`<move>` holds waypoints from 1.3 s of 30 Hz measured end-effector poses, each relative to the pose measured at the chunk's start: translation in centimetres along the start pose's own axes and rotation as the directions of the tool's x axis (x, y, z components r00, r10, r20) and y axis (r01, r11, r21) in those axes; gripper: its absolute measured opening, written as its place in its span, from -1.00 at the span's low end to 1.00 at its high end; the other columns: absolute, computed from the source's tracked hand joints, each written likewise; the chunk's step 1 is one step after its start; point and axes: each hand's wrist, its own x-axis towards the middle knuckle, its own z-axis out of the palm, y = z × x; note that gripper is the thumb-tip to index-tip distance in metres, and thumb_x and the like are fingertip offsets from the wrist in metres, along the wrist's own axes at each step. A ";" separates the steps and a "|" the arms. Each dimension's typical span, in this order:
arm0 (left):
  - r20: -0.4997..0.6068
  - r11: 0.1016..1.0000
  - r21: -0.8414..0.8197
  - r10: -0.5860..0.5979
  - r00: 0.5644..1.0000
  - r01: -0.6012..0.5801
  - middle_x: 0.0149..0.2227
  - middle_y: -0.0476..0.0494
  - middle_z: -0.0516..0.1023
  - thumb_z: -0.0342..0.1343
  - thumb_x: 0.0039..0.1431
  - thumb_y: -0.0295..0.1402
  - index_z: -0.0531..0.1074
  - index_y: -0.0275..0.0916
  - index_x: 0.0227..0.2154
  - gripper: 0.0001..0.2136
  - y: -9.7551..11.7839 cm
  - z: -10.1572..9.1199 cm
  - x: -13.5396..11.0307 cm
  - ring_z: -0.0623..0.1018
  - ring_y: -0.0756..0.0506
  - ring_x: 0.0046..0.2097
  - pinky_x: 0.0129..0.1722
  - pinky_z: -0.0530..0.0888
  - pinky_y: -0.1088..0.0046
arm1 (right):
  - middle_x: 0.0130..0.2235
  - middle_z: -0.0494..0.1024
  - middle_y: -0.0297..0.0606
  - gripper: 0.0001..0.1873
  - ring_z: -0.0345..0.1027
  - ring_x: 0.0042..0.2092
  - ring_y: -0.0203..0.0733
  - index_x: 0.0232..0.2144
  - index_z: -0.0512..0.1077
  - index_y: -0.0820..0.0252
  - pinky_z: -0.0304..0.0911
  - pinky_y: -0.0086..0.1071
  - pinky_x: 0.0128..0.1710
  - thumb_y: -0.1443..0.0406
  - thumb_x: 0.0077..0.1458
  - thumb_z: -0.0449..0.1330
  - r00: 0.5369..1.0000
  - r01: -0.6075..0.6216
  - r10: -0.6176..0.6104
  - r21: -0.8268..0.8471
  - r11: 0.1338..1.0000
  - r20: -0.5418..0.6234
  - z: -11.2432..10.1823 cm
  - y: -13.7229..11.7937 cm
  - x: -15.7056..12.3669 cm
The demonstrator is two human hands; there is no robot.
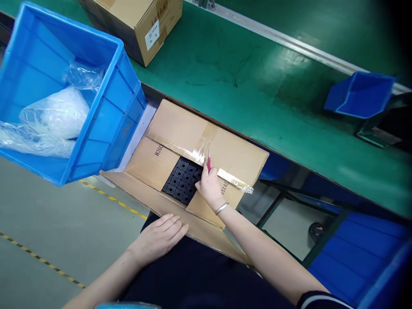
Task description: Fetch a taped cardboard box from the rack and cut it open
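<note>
The right hand point(210, 185) pinches a slim pink-handled cutter point(209, 162), its tip on the clear packing tape point(206, 143) that seals the brown cardboard box point(180, 128). The left hand point(162, 234) lies flat, fingers together, on the box's near flap. The box sits below the near edge of the green table point(257, 86); two flaps gape, showing black ringed plastic parts point(182, 181). Left of it hangs a blue plastic crate point(119, 111) holding clear plastic bags point(54, 116). A second cardboard carton point(144, 21) stands on the table's far side.

A green bench point(257, 81) carries a cardboard box point(141, 21) and a small blue bin point(360, 94)
</note>
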 end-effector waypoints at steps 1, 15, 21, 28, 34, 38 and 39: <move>0.003 1.000 -0.005 0.001 1.000 -0.001 -0.02 -0.12 0.53 -0.14 0.32 -0.50 0.34 -0.32 0.09 -0.66 -0.1 -0.1 0.0 0.44 -0.08 0.05 0.25 0.16 0.33 | -0.06 0.18 0.10 -0.06 0.25 -0.07 0.05 0.33 -0.18 0.50 0.39 -0.20 -0.15 0.50 -0.09 0.09 1.000 0.003 -0.003 -0.001 1.000 0.005 -0.3 0.1 -0.1; -0.027 0.995 -0.061 -0.078 0.997 0.077 -0.09 -0.17 0.55 -0.08 0.28 -0.53 0.38 -0.31 0.00 -0.72 -1.5 -0.8 -0.7 0.49 -0.12 -0.03 0.14 0.29 0.27 | -0.01 0.16 0.05 -0.11 0.29 -0.30 -0.17 0.32 -0.08 0.43 0.39 -0.14 -0.10 0.45 -0.09 0.06 0.981 -0.122 0.092 0.175 0.977 0.170 -5.7 4.9 -3.9; -0.065 0.981 -0.103 -0.172 0.983 0.165 -0.20 -0.15 0.55 -0.02 0.32 -0.36 0.43 -0.28 -0.10 -0.80 -2.4 -1.5 -0.4 0.50 -0.11 -0.10 0.04 0.37 0.26 | -0.13 0.18 -0.08 -0.13 0.22 -0.36 -0.21 0.31 -0.02 0.38 0.40 -0.14 -0.13 0.45 -0.10 0.06 0.980 -0.098 0.060 0.196 0.976 0.190 -6.1 5.6 -4.1; -0.025 0.982 -0.044 -0.185 0.982 0.184 -0.24 -0.14 0.52 -0.02 0.33 -0.38 0.42 -0.29 -0.09 -0.81 -4.3 -2.7 -0.8 0.48 -0.12 -0.13 0.05 0.34 0.22 | -0.14 0.18 -0.11 -0.14 0.22 -0.39 -0.24 0.30 0.01 0.36 0.40 -0.14 -0.12 0.45 -0.10 0.06 0.980 -0.083 0.039 0.221 0.972 0.197 -5.8 6.0 -3.9; -0.027 0.982 -0.049 -0.184 0.982 0.183 -0.20 -0.13 0.52 -0.01 0.32 -0.39 0.40 -0.29 -0.06 -0.80 -4.0 -2.2 -0.8 0.46 -0.13 -0.08 0.11 0.29 0.22 | -0.16 0.18 -0.14 -0.13 0.23 -0.32 -0.19 0.30 0.01 0.33 0.36 -0.12 -0.06 0.46 -0.12 0.08 0.978 -0.081 0.038 0.203 0.976 0.207 -5.6 5.7 -3.8; -0.035 0.983 -0.041 -0.179 0.983 0.178 -0.20 -0.12 0.52 -0.01 0.32 -0.39 0.40 -0.28 -0.05 -0.79 -4.0 -1.8 -0.6 0.46 -0.12 -0.08 0.13 0.28 0.22 | -0.18 0.21 -0.14 -0.16 0.24 -0.25 -0.14 0.29 0.03 0.34 0.35 -0.11 -0.06 0.43 -0.09 0.09 0.983 -0.034 -0.005 0.206 0.978 0.185 -4.9 5.4 -3.5; -0.038 0.984 -0.039 -0.178 0.983 0.177 -0.20 -0.12 0.52 -0.01 0.32 -0.39 0.40 -0.28 -0.05 -0.79 -4.1 -1.7 -0.5 0.46 -0.12 -0.09 0.13 0.28 0.23 | -0.19 0.22 -0.14 -0.18 0.24 -0.27 -0.15 0.29 0.03 0.35 0.35 -0.11 -0.06 0.40 -0.06 0.09 0.983 -0.026 -0.015 0.219 0.975 0.183 -4.8 5.5 -3.4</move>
